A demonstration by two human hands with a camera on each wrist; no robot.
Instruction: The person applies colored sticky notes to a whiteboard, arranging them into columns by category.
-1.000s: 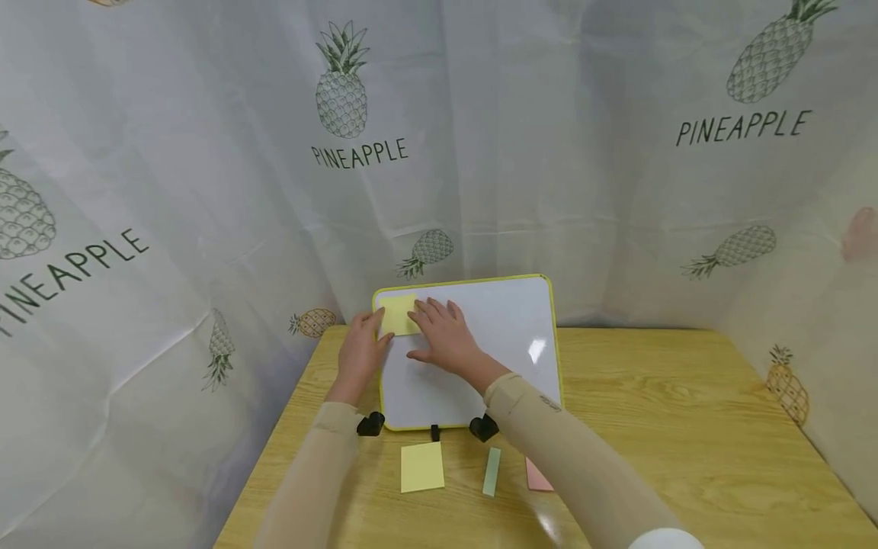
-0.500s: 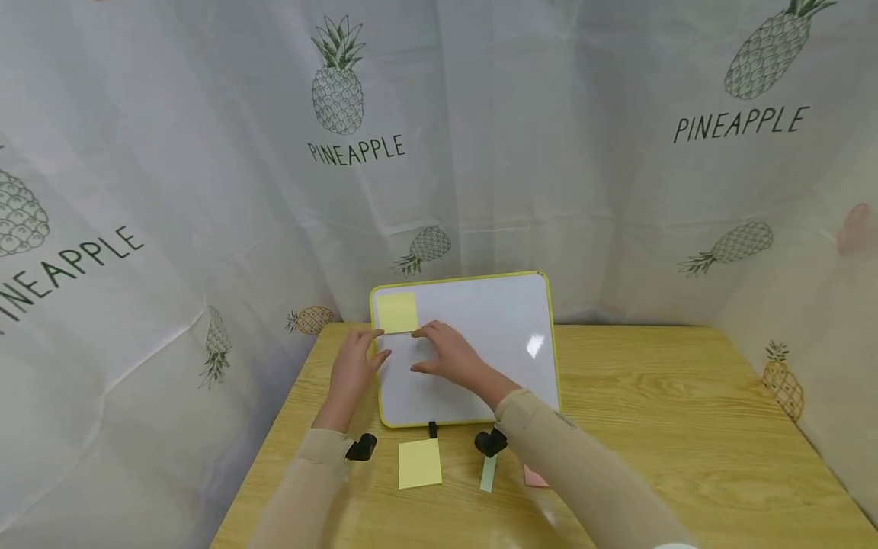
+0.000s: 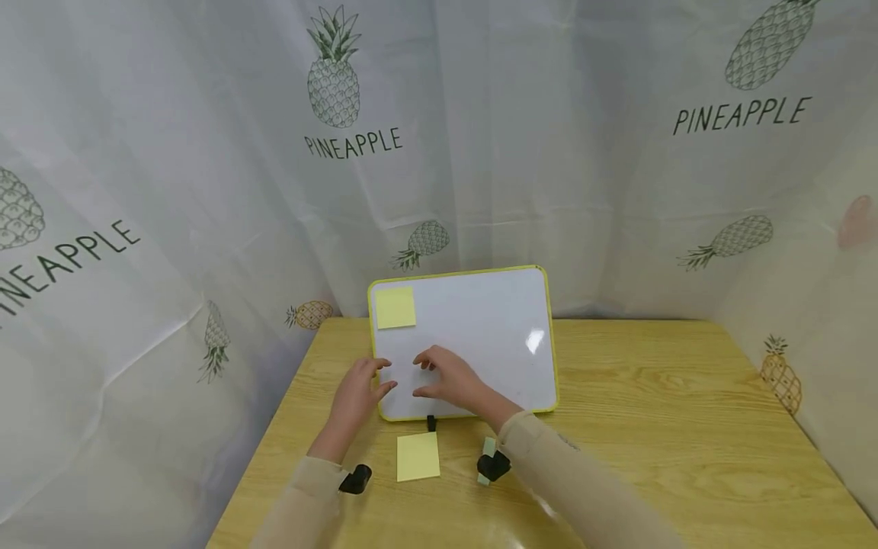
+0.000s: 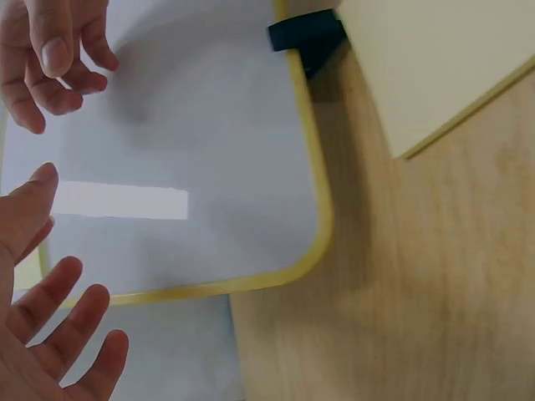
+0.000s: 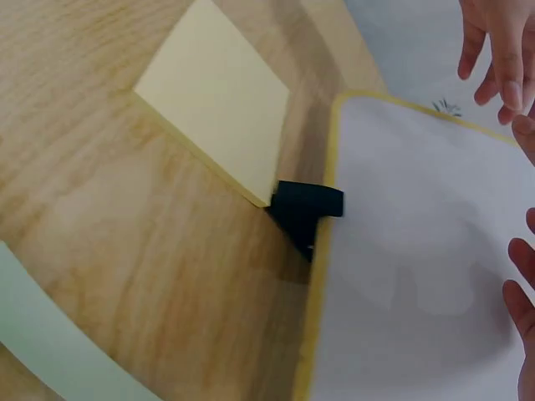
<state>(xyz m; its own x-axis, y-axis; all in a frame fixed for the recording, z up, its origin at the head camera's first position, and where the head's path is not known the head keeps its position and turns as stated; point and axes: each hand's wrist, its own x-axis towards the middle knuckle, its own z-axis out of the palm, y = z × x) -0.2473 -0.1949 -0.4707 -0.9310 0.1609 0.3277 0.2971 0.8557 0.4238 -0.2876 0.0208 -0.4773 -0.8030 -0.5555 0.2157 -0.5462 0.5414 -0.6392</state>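
Note:
A yellow sticky note sits on the upper left corner of a yellow-framed whiteboard, which leans back on a small black stand foot. My left hand is in front of the board's lower left edge, fingers spread and loosely bent, holding nothing. Facing it, my right hand hovers before the board with fingers bent and thumb apart, also holding nothing. A gap separates the two hands below the note. In the left wrist view, both the left hand and the right hand show bare fingertips.
On the wooden table, a yellow sticky note pad lies before the board. A narrow pale green strip is to its right, partly covered in the head view by a black wrist camera. A pineapple-print curtain hangs behind.
Both hands have come off the yellow note and moved down the board, leaving the note stuck there. The right forearm now hides the pink pad at the front.

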